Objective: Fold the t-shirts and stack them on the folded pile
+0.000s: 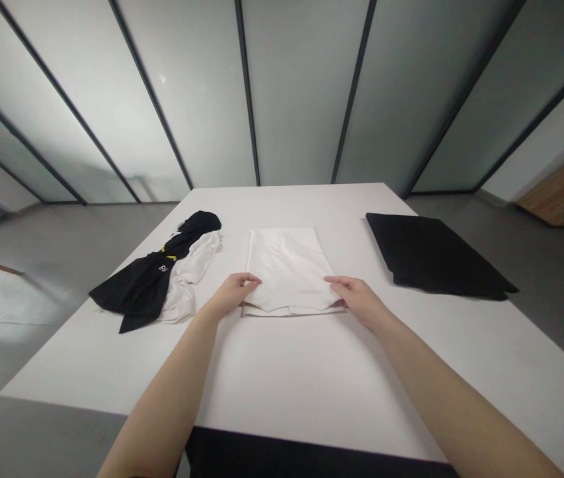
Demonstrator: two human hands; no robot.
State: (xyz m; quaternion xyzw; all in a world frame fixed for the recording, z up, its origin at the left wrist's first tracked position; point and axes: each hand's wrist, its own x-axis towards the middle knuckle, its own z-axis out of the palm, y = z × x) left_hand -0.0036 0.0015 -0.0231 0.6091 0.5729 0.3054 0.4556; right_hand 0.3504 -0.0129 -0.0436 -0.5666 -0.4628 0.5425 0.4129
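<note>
While I log from the remote station, the left hand [232, 295] and right hand [359, 302] lie with fingers on the near edges of the folded white garment [286, 265], grip unclear, mid-desk [272, 372]; the folded black garment [436, 259] lies flat at right, the rumpled black and white garments [137, 285] unfolded at left.

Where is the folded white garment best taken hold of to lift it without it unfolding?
Probably at the two near corners of the folded white garment, coming from the near side with fingers slid under the layered edge. It lies flat and rectangular, so that edge likely gives the readiest hold; the left hand and right hand already rest there.
</note>
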